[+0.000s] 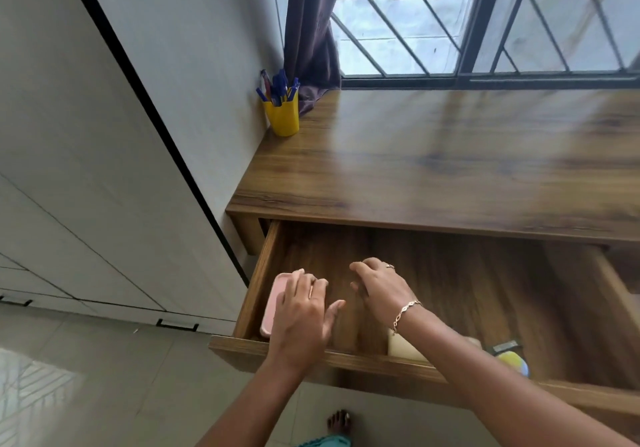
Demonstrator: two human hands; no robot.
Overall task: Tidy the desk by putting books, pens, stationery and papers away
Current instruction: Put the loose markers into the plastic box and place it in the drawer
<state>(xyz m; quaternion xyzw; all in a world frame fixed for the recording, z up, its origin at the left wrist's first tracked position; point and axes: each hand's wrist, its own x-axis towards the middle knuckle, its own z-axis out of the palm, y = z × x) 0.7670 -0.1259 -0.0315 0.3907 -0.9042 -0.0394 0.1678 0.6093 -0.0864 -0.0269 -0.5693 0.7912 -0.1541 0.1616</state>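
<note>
I see the wooden bench point(450, 155) filling the upper right, its top bare apart from the far left corner. Below its front edge the drawer point(311, 351) stands pulled out, the widest thing under my hands. Along the far edge runs a barred window point(485, 20), with a dark curtain point(311, 31) hanging at its left end and its hem lying on the bench. To the left stands a white cabinet point(86, 169) on a tiled floor point(104, 377).

Inside the drawer, my left hand point(301, 318) lies flat with fingers spread, resting on a pink case point(273, 304) that sits against the drawer's left wall. My right hand point(381, 287) hovers just beside it, fingers curled loosely and holding nothing that I can make out. Under the right forearm lies a pale yellowish item point(401, 346), and further right a small round multicoloured thing point(516, 363), too blurred to name.

A yellow cup point(282, 117) of blue pens point(277, 88) stands upright in the bench's far left corner, beside the curtain.
</note>
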